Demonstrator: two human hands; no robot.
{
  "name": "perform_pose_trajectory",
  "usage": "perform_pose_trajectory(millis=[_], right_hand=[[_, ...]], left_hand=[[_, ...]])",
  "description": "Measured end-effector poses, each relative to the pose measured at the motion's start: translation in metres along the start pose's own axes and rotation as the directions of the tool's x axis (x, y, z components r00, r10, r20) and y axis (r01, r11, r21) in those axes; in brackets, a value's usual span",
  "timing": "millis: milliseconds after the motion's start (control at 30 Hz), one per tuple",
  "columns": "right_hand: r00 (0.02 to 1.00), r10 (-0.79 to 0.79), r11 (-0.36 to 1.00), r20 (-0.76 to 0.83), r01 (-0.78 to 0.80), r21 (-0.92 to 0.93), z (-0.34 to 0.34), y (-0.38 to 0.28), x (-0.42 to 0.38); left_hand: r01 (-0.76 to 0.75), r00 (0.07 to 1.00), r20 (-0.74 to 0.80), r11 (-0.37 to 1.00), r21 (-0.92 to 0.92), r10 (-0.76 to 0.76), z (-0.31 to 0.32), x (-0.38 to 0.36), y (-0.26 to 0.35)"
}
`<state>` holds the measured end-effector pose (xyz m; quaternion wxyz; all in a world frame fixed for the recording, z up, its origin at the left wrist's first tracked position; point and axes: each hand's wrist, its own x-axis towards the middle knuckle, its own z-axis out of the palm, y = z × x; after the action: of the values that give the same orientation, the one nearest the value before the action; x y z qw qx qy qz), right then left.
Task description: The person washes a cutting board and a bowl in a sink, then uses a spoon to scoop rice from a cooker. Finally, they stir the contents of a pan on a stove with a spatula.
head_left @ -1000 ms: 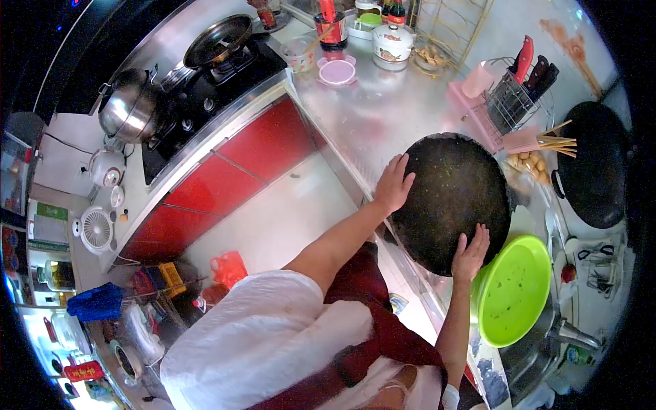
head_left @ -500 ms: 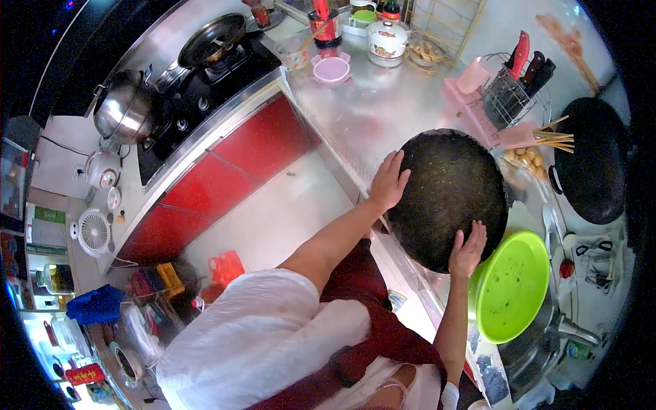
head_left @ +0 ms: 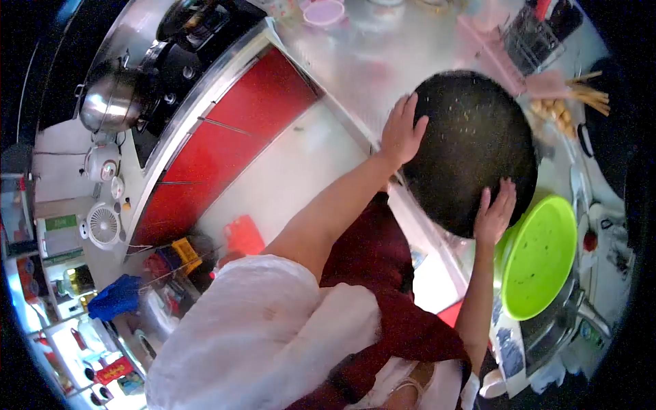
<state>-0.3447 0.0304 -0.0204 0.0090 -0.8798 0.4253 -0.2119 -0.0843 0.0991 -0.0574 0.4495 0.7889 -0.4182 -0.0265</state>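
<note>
Well off to the left, a rounded, shiny steel pot (head_left: 109, 102) stands at the black stovetop (head_left: 179, 70). Moving right, I see the bare left hand (head_left: 403, 131) on the left rim of a large, round, blackened pan (head_left: 471, 150), fingers straight, thumb spread wide. The pan is at the near left edge of the shiny metal counter (head_left: 383, 58); from my remote view I cannot tell whether it rests there or is lifted.

Its broad face points up towards my camera. Being round, with no handle showing, it gives me no clear long axis. The bare right hand (head_left: 495, 212) lies on its near right rim, fingers extended and unclenched. Set apart like this, the hands, I judge, steady the pan from two sides; anything underneath is hidden from me. Farthest right, a bright green, round plastic basin (head_left: 552, 236), dark flecks inside, sits just beside the pan, probably kept there for the sink (head_left: 557, 314).
</note>
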Motion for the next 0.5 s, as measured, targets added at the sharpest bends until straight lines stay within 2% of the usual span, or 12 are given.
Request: perform_pose_trajectory(millis=[67,100,133,200,233,333,500], right_hand=[[0.998,0.042,0.999,0.042,-0.041,-0.027,-0.008,0.0,-0.008],[0.999,0.042,0.999,0.027,-0.042,-0.014,-0.004,-0.006,0.002],[0.999,0.028,1.0,-0.015,-0.028,0.006,0.002,-0.009,0.014],[0.999,0.038,0.999,0.037,-0.036,-0.038,0.001,0.001,0.001],[1.0,-0.003,1.0,0.017,0.003,-0.029,0.002,0.006,-0.002],[1.0,0.019,1.0,-0.011,-0.019,0.024,-0.001,0.004,0.0],[1.0,0.021,1.0,-0.013,-0.021,0.013,0.002,0.008,-0.004]], left_hand=[[0.03,0.999,0.041,0.999,-0.032,-0.028,-0.004,0.001,0.004],[-0.001,1.0,0.018,0.999,0.039,0.0,0.002,-0.001,0.0],[0.035,0.997,0.063,0.999,0.042,-0.038,0.0,0.001,0.0],[0.034,0.997,0.071,0.998,0.046,-0.037,-0.006,0.002,0.005],[0.03,0.997,0.067,0.999,0.034,-0.032,-0.006,-0.006,0.008],[0.007,0.998,0.065,0.999,0.052,-0.01,-0.006,0.003,0.004],[-0.007,0.999,0.04,1.0,0.022,0.006,-0.001,0.0,0.0]])
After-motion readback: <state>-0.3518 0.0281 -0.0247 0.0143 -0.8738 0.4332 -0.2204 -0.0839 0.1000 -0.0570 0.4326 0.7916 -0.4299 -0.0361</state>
